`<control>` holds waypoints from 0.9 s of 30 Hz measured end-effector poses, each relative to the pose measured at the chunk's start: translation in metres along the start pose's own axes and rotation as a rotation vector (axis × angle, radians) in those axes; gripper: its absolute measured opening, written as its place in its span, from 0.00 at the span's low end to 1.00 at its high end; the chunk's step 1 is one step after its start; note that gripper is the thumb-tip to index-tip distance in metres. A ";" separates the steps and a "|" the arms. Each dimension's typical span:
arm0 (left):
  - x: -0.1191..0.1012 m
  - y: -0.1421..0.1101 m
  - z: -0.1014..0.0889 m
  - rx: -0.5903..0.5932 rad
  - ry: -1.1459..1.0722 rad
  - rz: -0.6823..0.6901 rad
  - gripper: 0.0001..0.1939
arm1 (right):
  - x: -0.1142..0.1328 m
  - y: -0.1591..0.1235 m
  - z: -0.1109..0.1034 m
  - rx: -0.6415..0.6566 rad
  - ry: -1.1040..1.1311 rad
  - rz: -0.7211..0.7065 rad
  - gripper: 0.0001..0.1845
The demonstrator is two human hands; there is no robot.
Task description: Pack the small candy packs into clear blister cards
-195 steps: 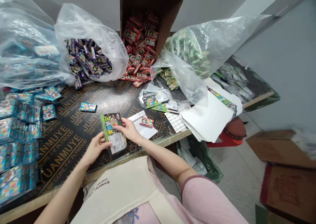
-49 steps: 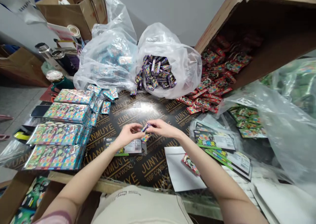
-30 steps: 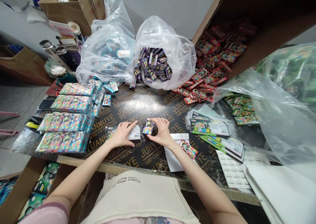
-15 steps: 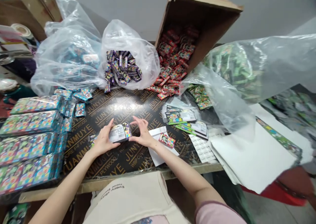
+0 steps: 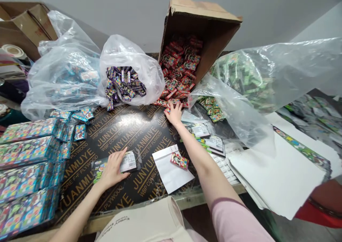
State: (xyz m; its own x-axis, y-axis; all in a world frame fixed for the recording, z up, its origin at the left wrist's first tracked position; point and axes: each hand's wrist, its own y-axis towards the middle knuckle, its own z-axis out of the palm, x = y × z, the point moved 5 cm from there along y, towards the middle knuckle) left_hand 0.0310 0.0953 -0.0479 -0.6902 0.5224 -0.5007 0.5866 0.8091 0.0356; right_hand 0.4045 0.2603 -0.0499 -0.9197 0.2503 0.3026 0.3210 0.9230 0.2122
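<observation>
My left hand (image 5: 113,171) lies over a clear-sleeved card pack (image 5: 130,162) with a barcode label, pressing it on the black plywood tabletop (image 5: 139,135). My right hand (image 5: 174,114) stretches forward, its fingertips at the edge of a spill of red foil packets (image 5: 177,78) pouring from a tipped cardboard box (image 5: 203,16). One red-and-green packet (image 5: 179,160) lies on a white envelope (image 5: 171,174) between my hands. Printed card packs (image 5: 211,142) sit just right of my right forearm.
Stacked colourful blister cards (image 5: 26,163) fill the left side of the table. A clear bag of purple packets (image 5: 128,53) stands at the back. Plastic-bagged green packets (image 5: 245,82) and white sheets (image 5: 272,171) lie at the right.
My hands have parted. The right hand has moved forward from the pack to the red packets, and the left has taken the pack down and left. The view has shifted slightly.
</observation>
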 end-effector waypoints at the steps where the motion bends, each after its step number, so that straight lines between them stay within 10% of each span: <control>1: 0.000 0.000 0.000 0.001 0.003 -0.006 0.50 | 0.010 -0.013 0.000 0.017 0.000 -0.083 0.38; 8: 0.000 0.001 -0.002 0.032 -0.010 -0.002 0.52 | 0.070 -0.103 -0.015 0.120 0.104 -0.419 0.25; 16: -0.004 0.010 -0.009 0.030 -0.049 -0.040 0.52 | 0.076 -0.080 -0.013 0.170 0.156 -0.329 0.24; 21: -0.008 0.031 -0.024 -0.064 -0.253 -0.136 0.32 | 0.079 -0.080 -0.020 0.213 0.115 -0.383 0.16; 24: -0.013 0.043 -0.031 -0.151 -0.477 -0.214 0.25 | 0.088 -0.090 -0.035 0.202 0.374 -0.282 0.16; 27: -0.019 0.051 -0.029 -0.207 -0.874 -0.377 0.25 | 0.113 -0.120 -0.040 0.475 0.856 -0.153 0.22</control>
State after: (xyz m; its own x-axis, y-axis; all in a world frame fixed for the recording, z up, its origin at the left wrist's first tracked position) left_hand 0.0617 0.1349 -0.0114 -0.2102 -0.0970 -0.9728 0.2477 0.9573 -0.1489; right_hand 0.2712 0.1664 -0.0040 -0.4098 -0.0046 0.9122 -0.0836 0.9960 -0.0325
